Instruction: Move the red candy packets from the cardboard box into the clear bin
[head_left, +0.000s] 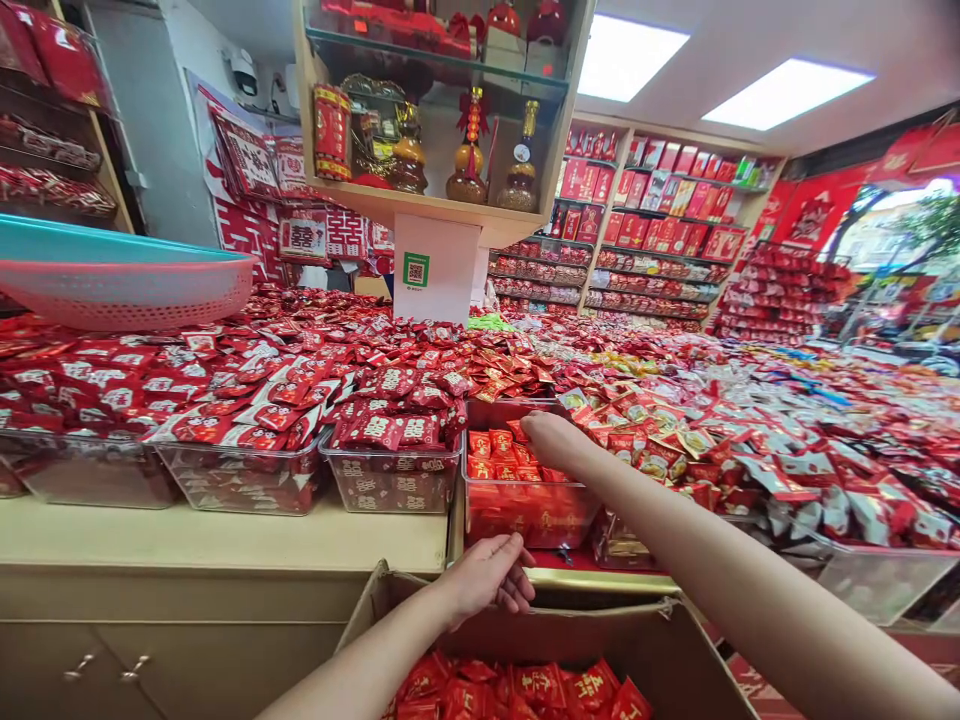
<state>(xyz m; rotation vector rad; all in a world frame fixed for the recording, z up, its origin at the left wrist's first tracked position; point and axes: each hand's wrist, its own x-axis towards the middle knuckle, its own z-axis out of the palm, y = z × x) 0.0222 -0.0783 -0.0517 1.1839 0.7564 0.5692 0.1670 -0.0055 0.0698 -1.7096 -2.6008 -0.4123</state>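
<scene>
My right hand [553, 441] reaches over a clear plastic bin [525, 515] of small red packets with gold print. Its fingers are curled down at a red packet [517, 430] that tilts up by the fingertips; the fingers themselves are largely hidden. In front of that bin, my left hand [491, 575] hovers above the back edge of an open cardboard box [600, 640]. Its fingers are loosely bent and apart, with nothing visible in them. Inside the box lie several red packets [540, 685] with the same gold print.
Clear bins heaped with red and white packets [262, 405] line the counter [225, 540] to the left. More heaps [750, 440] spread to the right. A pink basket [150, 295] rests over the left heaps. A glass-shelved cabinet [442, 200] overhangs the middle.
</scene>
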